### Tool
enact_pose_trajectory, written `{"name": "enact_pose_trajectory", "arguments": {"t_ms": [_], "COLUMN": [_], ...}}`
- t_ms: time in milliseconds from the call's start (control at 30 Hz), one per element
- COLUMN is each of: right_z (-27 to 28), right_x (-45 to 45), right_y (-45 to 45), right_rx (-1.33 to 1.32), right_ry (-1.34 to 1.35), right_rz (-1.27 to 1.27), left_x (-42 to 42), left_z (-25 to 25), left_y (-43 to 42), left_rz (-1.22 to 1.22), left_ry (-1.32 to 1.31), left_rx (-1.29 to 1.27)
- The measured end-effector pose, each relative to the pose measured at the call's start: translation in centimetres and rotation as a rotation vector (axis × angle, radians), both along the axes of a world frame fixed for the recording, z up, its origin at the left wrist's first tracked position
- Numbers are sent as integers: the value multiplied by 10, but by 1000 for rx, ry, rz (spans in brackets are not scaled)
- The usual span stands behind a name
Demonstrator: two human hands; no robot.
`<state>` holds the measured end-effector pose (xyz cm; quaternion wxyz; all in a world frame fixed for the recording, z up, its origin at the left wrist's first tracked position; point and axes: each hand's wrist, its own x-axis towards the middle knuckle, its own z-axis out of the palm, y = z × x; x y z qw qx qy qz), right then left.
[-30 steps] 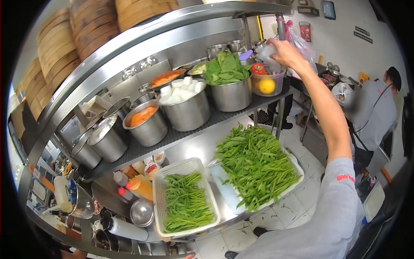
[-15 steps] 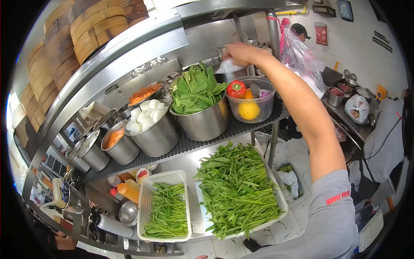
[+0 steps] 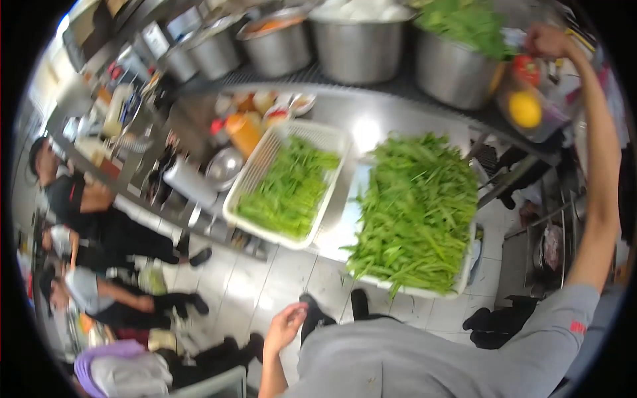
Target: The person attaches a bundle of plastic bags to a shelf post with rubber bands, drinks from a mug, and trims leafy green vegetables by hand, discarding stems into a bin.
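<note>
My right hand (image 3: pixel 549 41) reaches up to the shelf, behind a clear tub (image 3: pixel 545 123) with a red pepper (image 3: pixel 526 69) and a yellow fruit (image 3: pixel 525 109). Its fingers are bent and blurred; what they hold, if anything, I cannot make out. Low in front of my body, my left hand (image 3: pixel 285 326) is held in the air with its fingers curled together. Beyond it lie a white basket of cut greens (image 3: pixel 286 188) and a larger tray heaped with leafy greens (image 3: pixel 418 212). A steel pot (image 3: pixel 458 73) of leaves stands beside the tub.
More steel pots (image 3: pixel 275 50) line the shelf (image 3: pixel 371 91). An orange bottle (image 3: pixel 243 134), a white bottle (image 3: pixel 189 180) and a metal bowl (image 3: pixel 224 168) are left of the basket. Several people stand at the left, one in black (image 3: pixel 86 212).
The view has swung down and left, bringing my left hand and the people at the left into sight. My right arm stays raised at the shelf; the white thing seen in that hand is no longer clear.
</note>
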<state>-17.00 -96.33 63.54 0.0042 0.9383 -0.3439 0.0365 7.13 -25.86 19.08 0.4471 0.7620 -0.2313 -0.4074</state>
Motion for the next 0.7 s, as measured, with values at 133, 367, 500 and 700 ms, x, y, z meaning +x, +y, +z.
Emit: {"name": "enact_pose_trajectory", "arguments": {"t_ms": [133, 367, 500, 700], "right_z": [24, -24, -34, -4], "right_x": [0, 29, 34, 33], "right_y": [-6, 27, 59, 42], "right_rx": [-107, -77, -92, -222], "right_ry": [57, -266, -121, -48], "right_rz": [-6, -149, -339, -352], "left_x": [-7, -14, -25, -47], "left_z": [-17, -55, -81, -136], "left_y": [10, 20, 45, 95], "left_rz": [5, -59, -19, 11], "left_ry": [-14, -228, -169, -171], "left_rx": [67, 199, 298, 388]}}
